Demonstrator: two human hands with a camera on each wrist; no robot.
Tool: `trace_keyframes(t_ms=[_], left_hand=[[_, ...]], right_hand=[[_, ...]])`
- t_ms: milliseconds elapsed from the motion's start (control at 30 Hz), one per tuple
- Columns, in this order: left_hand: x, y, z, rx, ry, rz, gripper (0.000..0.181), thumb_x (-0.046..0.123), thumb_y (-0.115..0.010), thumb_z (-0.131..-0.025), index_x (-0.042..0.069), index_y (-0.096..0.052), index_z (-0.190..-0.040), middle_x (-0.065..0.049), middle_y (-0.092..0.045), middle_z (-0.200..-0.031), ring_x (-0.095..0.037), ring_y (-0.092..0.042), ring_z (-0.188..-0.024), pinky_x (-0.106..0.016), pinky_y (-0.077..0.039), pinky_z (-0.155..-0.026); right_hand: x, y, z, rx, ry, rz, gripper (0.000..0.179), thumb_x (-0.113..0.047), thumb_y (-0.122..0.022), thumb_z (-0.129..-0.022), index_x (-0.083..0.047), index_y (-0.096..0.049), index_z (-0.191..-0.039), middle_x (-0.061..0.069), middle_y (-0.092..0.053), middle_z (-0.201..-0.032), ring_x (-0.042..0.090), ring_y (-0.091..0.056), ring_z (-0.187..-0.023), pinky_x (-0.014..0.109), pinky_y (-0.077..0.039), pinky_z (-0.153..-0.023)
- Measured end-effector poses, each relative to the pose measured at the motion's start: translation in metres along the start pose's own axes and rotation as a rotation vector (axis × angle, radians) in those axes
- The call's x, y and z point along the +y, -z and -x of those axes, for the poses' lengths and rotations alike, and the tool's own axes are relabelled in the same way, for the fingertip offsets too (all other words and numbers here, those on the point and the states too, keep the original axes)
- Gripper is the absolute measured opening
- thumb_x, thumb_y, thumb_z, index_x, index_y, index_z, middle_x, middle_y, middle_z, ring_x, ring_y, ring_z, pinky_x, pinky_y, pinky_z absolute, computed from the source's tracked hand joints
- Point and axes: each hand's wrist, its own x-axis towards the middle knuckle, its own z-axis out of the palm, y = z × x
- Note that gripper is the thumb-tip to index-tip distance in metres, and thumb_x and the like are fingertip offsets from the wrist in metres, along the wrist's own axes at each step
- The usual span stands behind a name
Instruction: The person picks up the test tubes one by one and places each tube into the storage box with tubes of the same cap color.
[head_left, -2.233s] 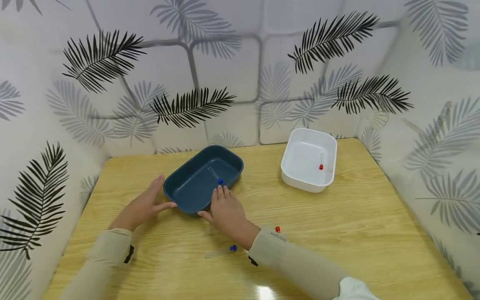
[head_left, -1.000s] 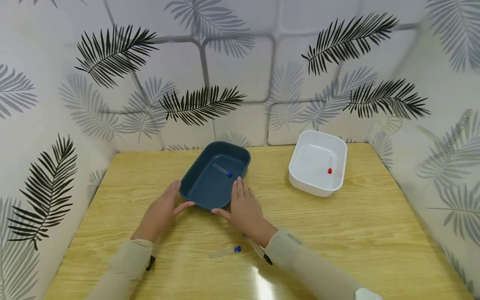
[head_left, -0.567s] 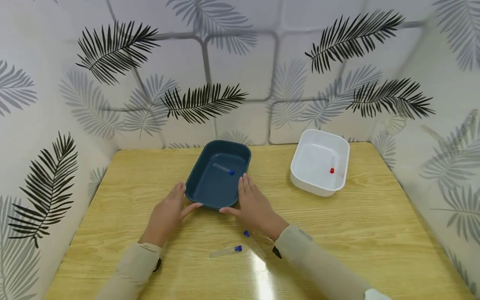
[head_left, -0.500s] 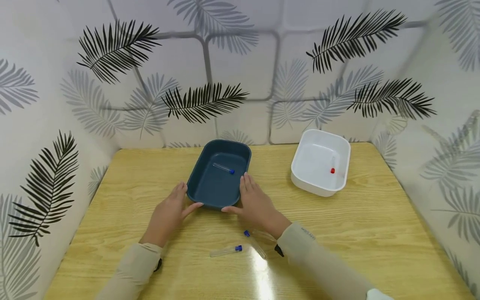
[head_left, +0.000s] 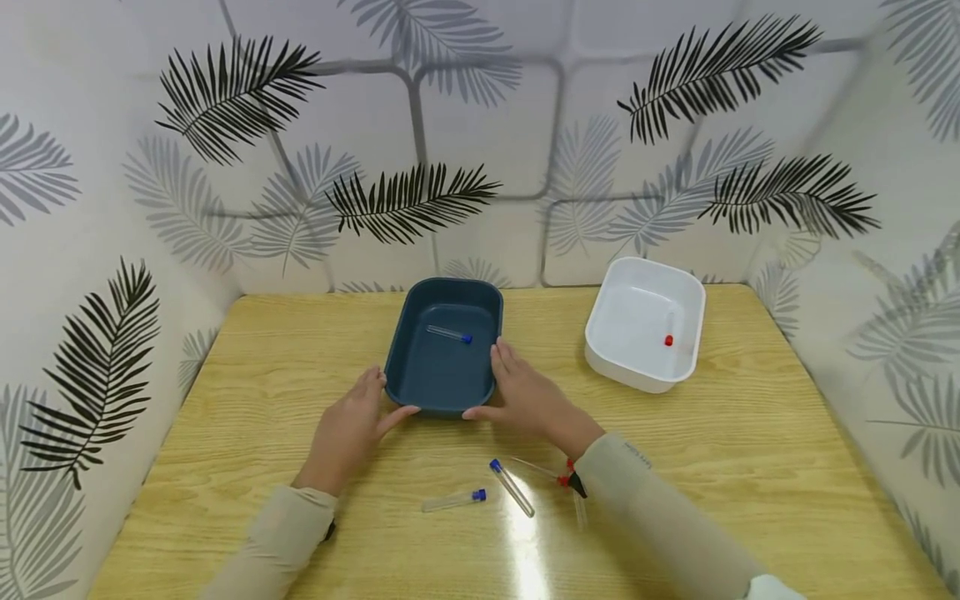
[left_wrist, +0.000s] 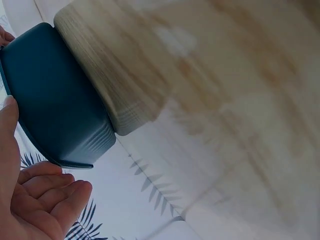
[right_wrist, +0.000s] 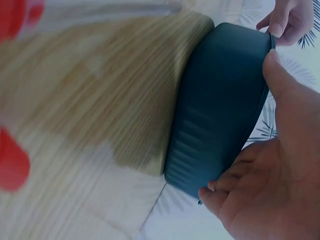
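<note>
The dark blue plastic tray [head_left: 442,375] stands on the table with its short side toward me. Inside lies a clear test tube with a blue cap [head_left: 450,335]. My left hand [head_left: 348,437] touches the near left corner, thumb along the front rim and fingers at the left side. At the near right corner, my right hand [head_left: 532,404] rests likewise, its fingers against the right side. Both wrist views show the thumbs at the tray's rim, the left hand [left_wrist: 40,195] with loosely bent fingers and the right hand [right_wrist: 270,175] with fingertips at the side wall.
Two blue-capped test tubes [head_left: 453,501] lie on the wooden table [head_left: 375,542] before the tray. Red-capped test tubes [head_left: 564,481] lie by the right sleeve, partly hidden. A white tray [head_left: 637,367] at the back right holds a red-capped tube [head_left: 669,340]. A patterned wall stands behind.
Both hands have turned the blue tray from slanted to nearly straight and shifted it a little right. The right sleeve has moved right, uncovering tubes. The view has shifted slightly.
</note>
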Motion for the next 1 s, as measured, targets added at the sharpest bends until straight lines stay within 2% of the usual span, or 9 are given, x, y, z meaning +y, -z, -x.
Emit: trace_keyframes(t_ms=[200,467,767,1000], left_hand=[[0.006,0.002,-0.001,0.034,-0.031,-0.059,0.067,0.047,-0.072,-0.075,-0.007,-0.056,-0.111,-0.021,-0.062,-0.110,-0.021,-0.059,-0.053,-0.027,-0.042,-0.038],[0.009,0.003,-0.001,0.063,-0.053,-0.099,0.069,0.051,-0.073,-0.073,-0.007,-0.055,-0.107,-0.013,-0.064,-0.088,-0.015,-0.049,-0.044,-0.022,-0.035,-0.036],[0.011,0.007,0.001,0.065,-0.053,-0.096,0.067,0.050,-0.072,-0.075,-0.008,-0.056,-0.105,-0.021,-0.065,-0.100,-0.020,-0.057,-0.050,-0.026,-0.042,-0.038],[0.012,0.007,0.002,0.067,-0.056,-0.106,0.070,0.048,-0.074,-0.073,-0.011,-0.056,-0.107,-0.021,-0.066,-0.097,-0.020,-0.059,-0.051,-0.027,-0.044,-0.039]], right_hand=[[0.009,0.005,-0.002,-0.026,0.030,-0.024,0.114,-0.079,-0.045,-0.073,0.000,-0.008,-0.148,0.014,-0.001,-0.154,0.023,-0.003,-0.141,0.037,-0.018,-0.109],[0.018,0.005,-0.006,-0.047,0.085,-0.005,0.112,-0.079,-0.044,-0.075,-0.002,-0.007,-0.148,0.013,-0.002,-0.155,0.021,-0.001,-0.141,0.037,-0.016,-0.110],[0.017,0.009,-0.006,-0.042,0.118,-0.029,0.111,-0.075,-0.047,-0.076,0.001,-0.010,-0.148,0.015,-0.003,-0.154,0.024,-0.003,-0.141,0.039,-0.016,-0.110],[0.018,0.009,-0.007,-0.044,0.128,-0.003,0.112,-0.078,-0.043,-0.075,0.000,-0.010,-0.148,0.015,-0.004,-0.154,0.026,-0.005,-0.141,0.039,-0.017,-0.110]])
